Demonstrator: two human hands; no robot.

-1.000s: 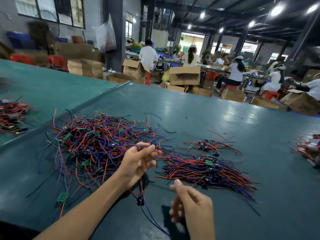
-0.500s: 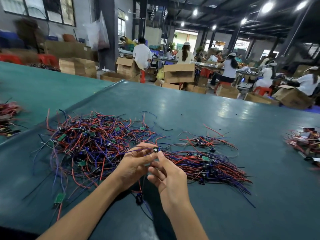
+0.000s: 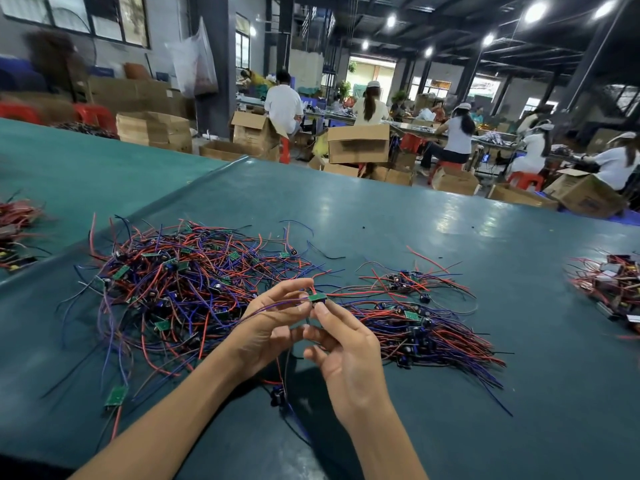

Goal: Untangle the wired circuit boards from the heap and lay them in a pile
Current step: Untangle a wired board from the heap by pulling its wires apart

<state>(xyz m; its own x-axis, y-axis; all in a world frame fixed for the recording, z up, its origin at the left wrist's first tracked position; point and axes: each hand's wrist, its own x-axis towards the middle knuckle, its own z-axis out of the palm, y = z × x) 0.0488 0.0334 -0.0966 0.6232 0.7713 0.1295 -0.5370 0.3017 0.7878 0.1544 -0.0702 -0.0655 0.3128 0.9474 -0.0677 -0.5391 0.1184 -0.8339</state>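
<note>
At centre, the left hand [image 3: 266, 327] and right hand [image 3: 343, 355] pinch one circuit board [image 3: 317, 297] above the green table [image 3: 381, 220], heap [image 3: 180, 289] at left, pile [image 3: 426, 334] at right; cardboard boxes [image 3: 358, 143] and seated workers [image 3: 283, 105] along the top.

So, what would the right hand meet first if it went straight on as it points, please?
The small circuit board, which a fingertip of the right hand seems to touch; the left hand lies just beyond.

The tangled heap [image 3: 180, 292] lies left on the table [image 3: 381, 216], the sorted pile [image 3: 426, 330] right.
</note>
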